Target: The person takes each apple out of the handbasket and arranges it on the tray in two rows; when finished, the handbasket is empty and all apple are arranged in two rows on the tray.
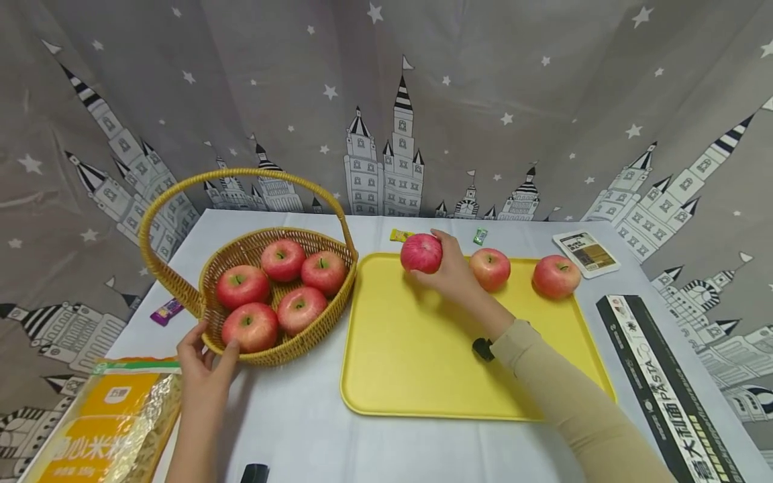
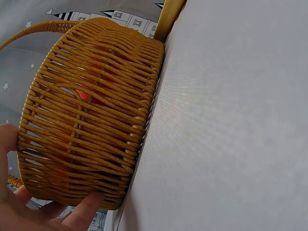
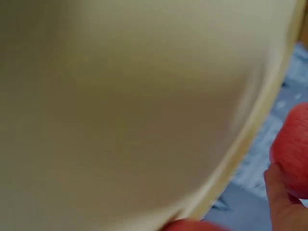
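Note:
My right hand (image 1: pixel 453 275) holds a red apple (image 1: pixel 421 253) over the far left part of a yellow tray (image 1: pixel 410 362). In the right wrist view, fingers lie against the side of that apple (image 3: pixel 293 149). Two more apples sit along the tray's far side, one (image 1: pixel 490 269) near the middle and one (image 1: pixel 556 276) at the far right corner. Left of the tray stands a wicker basket (image 1: pixel 323 330) with a tall handle and several apples inside. My left hand (image 1: pixel 202 369) grips its near left rim, thumb and fingers against the weave (image 2: pixel 86 120).
A yellow bag of food (image 1: pixel 115 422) lies at the front left, and a purple-wrapped sweet (image 1: pixel 166 312) beside the basket. Small yellow (image 1: pixel 401 235) and green (image 1: pixel 480 236) sweets lie behind the tray. On the right are a white packet (image 1: pixel 586 253) and a long black pasta box (image 1: pixel 664 389).

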Demonstrator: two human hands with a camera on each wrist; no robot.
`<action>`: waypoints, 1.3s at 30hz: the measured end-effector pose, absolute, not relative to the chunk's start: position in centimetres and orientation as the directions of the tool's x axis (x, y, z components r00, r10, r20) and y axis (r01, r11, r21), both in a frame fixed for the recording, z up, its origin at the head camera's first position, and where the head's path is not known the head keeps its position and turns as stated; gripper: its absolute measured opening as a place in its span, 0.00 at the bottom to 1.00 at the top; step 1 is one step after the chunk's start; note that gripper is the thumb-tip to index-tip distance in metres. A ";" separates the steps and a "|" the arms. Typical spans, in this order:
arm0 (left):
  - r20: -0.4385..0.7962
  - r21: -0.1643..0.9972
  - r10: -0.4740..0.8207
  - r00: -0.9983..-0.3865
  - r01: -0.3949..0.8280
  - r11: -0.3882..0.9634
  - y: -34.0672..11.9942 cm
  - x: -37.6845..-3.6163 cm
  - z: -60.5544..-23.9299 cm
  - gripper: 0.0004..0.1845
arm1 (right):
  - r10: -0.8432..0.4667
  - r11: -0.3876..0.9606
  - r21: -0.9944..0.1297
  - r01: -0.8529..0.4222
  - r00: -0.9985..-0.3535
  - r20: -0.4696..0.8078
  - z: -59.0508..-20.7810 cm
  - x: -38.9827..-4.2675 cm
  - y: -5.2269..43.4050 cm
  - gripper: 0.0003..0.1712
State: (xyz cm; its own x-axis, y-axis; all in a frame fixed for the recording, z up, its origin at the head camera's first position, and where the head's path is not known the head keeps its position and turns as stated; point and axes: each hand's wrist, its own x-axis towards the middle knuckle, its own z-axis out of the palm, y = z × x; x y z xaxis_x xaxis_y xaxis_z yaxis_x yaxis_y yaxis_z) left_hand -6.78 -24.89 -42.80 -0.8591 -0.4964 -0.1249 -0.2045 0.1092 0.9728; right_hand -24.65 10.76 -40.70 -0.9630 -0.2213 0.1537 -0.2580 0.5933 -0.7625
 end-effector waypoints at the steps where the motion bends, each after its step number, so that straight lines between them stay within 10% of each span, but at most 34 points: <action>1: -0.125 0.973 -0.493 -0.861 -0.203 0.108 -24.8 -6.8 -42.9 0.36 | -0.216 0.617 -0.750 -0.239 -0.968 0.131 -41.1 -24.9 11.4 0.50; 21: -0.096 0.974 -0.497 -0.862 -0.185 0.132 -24.9 -6.3 -42.6 0.35 | -0.240 0.743 -0.617 -0.261 -0.963 0.120 -41.5 -25.3 12.1 0.51; 27: -0.114 0.964 -0.472 -0.874 -0.213 0.160 -24.9 -6.5 -42.5 0.36 | -0.404 0.678 -0.531 -0.508 -0.861 0.309 -38.3 -22.7 7.5 0.41; 39: -0.105 0.962 -0.479 -0.872 -0.211 0.172 -24.9 -6.4 -42.4 0.36 | -0.750 0.582 -0.409 -0.703 -0.659 0.065 -36.2 -19.7 -4.3 0.40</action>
